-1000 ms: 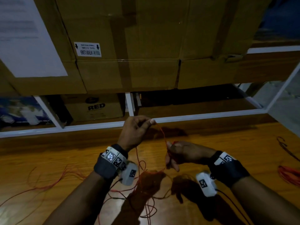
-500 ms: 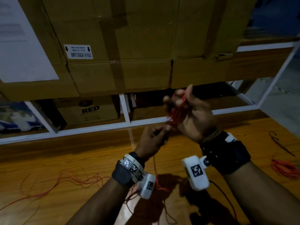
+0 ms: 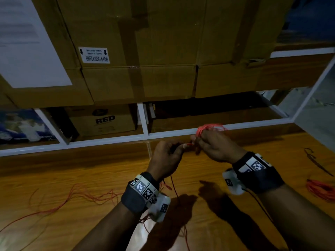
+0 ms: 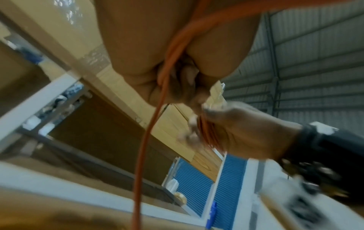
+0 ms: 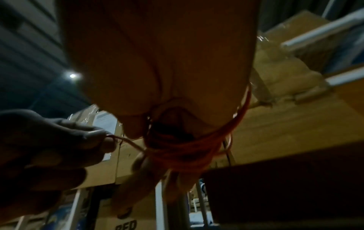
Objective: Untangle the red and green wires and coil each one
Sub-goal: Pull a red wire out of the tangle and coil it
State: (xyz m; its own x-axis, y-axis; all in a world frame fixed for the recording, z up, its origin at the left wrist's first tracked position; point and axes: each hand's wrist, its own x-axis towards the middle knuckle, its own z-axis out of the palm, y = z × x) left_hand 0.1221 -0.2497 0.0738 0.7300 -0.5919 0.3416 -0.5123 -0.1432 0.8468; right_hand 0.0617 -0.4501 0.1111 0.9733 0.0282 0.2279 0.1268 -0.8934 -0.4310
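Red wire (image 3: 210, 128): coil wound round fingers of right hand (image 3: 215, 149), curled to keep the loops from slipping; its free run lies w/ slack on wooden table (image 3: 235, 211), below the fingers.
Left hand (image 3: 166, 156): thumb & forefinger pinch the strand just beside right fingertips, prob. to feed it taut.
Second red bundle (image 3: 321, 189): well apart, right.
Green wire: can't make out.
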